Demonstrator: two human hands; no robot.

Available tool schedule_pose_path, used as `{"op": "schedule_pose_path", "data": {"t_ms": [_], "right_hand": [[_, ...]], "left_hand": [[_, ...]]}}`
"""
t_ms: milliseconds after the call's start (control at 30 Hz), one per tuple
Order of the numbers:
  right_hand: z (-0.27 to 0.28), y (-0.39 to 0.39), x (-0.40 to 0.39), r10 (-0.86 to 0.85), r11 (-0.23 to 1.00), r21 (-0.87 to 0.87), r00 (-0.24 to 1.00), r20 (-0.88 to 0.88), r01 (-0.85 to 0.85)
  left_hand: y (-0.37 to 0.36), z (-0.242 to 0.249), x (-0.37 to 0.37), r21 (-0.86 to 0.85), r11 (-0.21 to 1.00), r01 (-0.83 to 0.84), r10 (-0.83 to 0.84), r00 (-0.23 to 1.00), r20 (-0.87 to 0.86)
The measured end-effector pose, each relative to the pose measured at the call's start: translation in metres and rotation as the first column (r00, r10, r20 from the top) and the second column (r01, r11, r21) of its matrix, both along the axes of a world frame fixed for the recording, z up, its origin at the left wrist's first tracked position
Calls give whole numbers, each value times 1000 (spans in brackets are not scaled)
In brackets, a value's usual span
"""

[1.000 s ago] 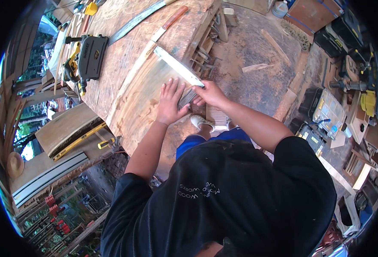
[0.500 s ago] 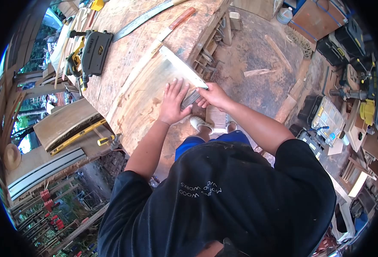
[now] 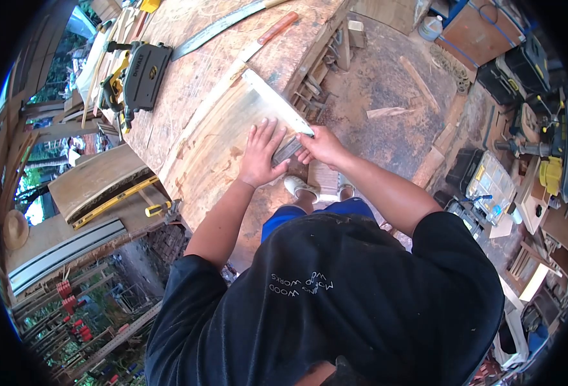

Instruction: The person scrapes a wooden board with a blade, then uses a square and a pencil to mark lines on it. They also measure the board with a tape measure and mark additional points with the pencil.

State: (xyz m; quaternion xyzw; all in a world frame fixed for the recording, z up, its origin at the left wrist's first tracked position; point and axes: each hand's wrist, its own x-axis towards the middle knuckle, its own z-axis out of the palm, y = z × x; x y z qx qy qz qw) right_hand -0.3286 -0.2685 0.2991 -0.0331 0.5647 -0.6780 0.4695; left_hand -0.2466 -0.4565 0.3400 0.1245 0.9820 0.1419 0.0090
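Note:
A pale wooden slab (image 3: 216,122) with brown streaks lies on the workbench. One end has a white strip (image 3: 276,101), and a dark grey edge (image 3: 286,152) shows at its near corner. My left hand (image 3: 258,154) rests flat on the slab's face, fingers spread and thumb out towards that corner. With my right hand (image 3: 322,148) I grip the corner where the white strip ends: thumb on top, fingers curled beneath and partly hidden.
On the workbench (image 3: 187,29) lie a long curved blade (image 3: 216,32), an orange-handled knife-like tool (image 3: 277,27) and a black-and-yellow DeWalt power tool (image 3: 143,74). At left are another slab (image 3: 97,177) and a yellow level (image 3: 113,202). Wood scraps (image 3: 419,82) litter the floor.
The view has shifted slightly. Both hands keep the same places on the slab, with no clear movement.

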Motion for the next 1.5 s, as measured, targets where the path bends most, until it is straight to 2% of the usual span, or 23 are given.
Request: {"op": "schedule_pose_path", "data": {"t_ms": [267, 567, 733, 933, 1500], "right_hand": [[6, -1, 1, -17, 999, 43, 1000, -8, 17], [4, 1, 2, -35, 999, 12, 999, 21, 34], [-6, 2, 4, -29, 996, -82, 995, 90, 37], [-3, 1, 2, 16, 995, -95, 998, 68, -9], [-5, -1, 5, -42, 996, -74, 996, 74, 48]], "left_hand": [[1, 2, 1, -6, 1000, 0, 1, 1000, 23], [1, 1, 1, -2, 1000, -15, 15, 999, 36], [0, -1, 1, 33, 999, -15, 15, 1000, 12], [1, 2, 1, 47, 999, -16, 16, 1000, 0], [0, 2, 0, 56, 998, -16, 17, 1000, -20]]}}
